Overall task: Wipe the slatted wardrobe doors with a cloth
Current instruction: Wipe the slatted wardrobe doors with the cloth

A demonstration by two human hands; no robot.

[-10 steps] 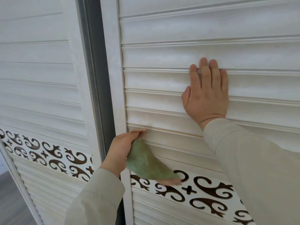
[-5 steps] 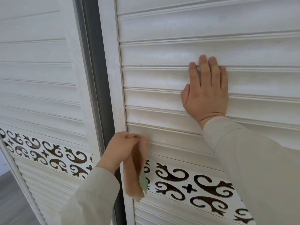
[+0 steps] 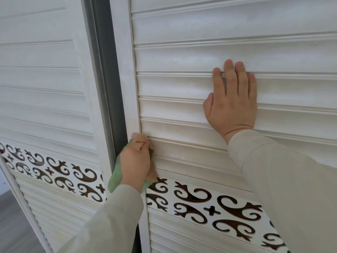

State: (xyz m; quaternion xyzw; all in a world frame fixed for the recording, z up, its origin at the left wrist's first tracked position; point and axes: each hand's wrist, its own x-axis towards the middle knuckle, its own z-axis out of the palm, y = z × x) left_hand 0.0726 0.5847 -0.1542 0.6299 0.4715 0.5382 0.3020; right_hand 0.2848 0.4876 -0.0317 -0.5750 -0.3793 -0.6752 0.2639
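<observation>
A white slatted wardrobe door fills the right of the head view. My left hand grips a green and peach cloth and presses it against the door's left frame and the end of a low slat. Most of the cloth is bunched under the hand. Higher up, my right hand lies flat on the slats with its fingers straight and together. A second slatted door stands to the left, set further back.
A dark grey gap with a metal track separates the two doors. A band of brown scroll cut-outs crosses both doors below my left hand. Grey floor shows at the lower left.
My left hand has gathered the hanging cloth into a bunch and moved it left onto the door frame. My right hand has stayed pressed on the slats.
</observation>
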